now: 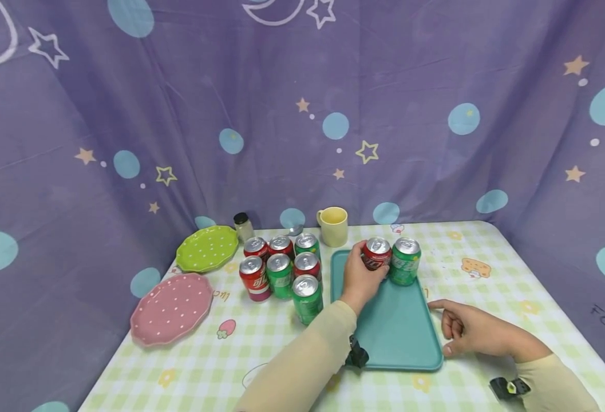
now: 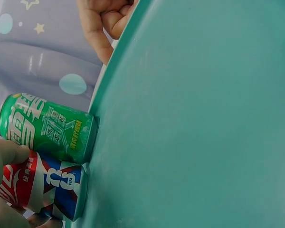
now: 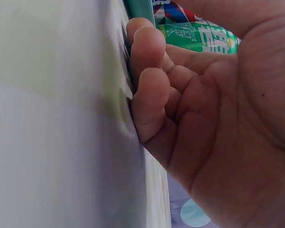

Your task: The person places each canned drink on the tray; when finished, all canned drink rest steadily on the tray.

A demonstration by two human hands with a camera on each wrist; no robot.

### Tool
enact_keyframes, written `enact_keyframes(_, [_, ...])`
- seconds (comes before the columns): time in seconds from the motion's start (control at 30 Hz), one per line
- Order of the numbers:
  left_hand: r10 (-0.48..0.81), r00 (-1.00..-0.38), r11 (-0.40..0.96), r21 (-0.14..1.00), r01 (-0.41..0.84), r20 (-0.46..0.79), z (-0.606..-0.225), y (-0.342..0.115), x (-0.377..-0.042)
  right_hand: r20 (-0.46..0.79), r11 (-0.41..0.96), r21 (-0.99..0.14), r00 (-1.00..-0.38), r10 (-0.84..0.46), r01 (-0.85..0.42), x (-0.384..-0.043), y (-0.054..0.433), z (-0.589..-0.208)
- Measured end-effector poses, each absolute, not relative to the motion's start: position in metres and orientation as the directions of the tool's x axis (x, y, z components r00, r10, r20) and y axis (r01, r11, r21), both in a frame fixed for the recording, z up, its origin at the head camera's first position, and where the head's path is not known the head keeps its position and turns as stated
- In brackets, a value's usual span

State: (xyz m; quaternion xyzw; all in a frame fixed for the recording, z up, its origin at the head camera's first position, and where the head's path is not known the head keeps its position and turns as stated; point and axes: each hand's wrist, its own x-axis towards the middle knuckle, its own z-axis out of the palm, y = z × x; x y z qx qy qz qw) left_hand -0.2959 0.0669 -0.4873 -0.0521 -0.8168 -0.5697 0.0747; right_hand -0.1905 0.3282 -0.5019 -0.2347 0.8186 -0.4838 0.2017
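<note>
A red soda can (image 1: 376, 255) stands at the far end of the teal tray (image 1: 405, 337), gripped by my left hand (image 1: 361, 277) with fingers and thumb around its sides. Right beside it is a green soda can (image 1: 406, 262), also on the tray; in the left wrist view the red can (image 2: 42, 185) and the green can (image 2: 50, 126) are side by side. My right hand (image 1: 474, 329) rests on the table along the tray's right edge. Its index finger reaches to the rim, its thumb lies by the near corner, and the other fingers are loosely curled, holding nothing.
Left of the tray stands a cluster of several red and green cans (image 1: 280, 276). A yellow mug (image 1: 333, 226), a spoon (image 1: 295, 230) and a black-lidded jar (image 1: 243, 227) are at the back. Green (image 1: 206, 249) and pink (image 1: 172, 309) dotted plates lie at the left.
</note>
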Motion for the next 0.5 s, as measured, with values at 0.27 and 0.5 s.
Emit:
enact_keyframes(0.27, [-0.001, -0.983, 0.363, 0.916, 0.169, 0.182, -0.4895, 0.0668, -0.2963, -0.097, 0.416, -0.888, -0.807, -0.583, -0.194, -0.1914, 0.3304, -0.5052])
enact_keyframes(0.5, [0.003, -0.983, 0.363, 0.916, 0.17, 0.181, -0.4894, 0.0664, -0.2953, -0.094, 0.413, -0.888, -0.803, -0.589, -0.2, -0.1918, 0.3315, -0.5049])
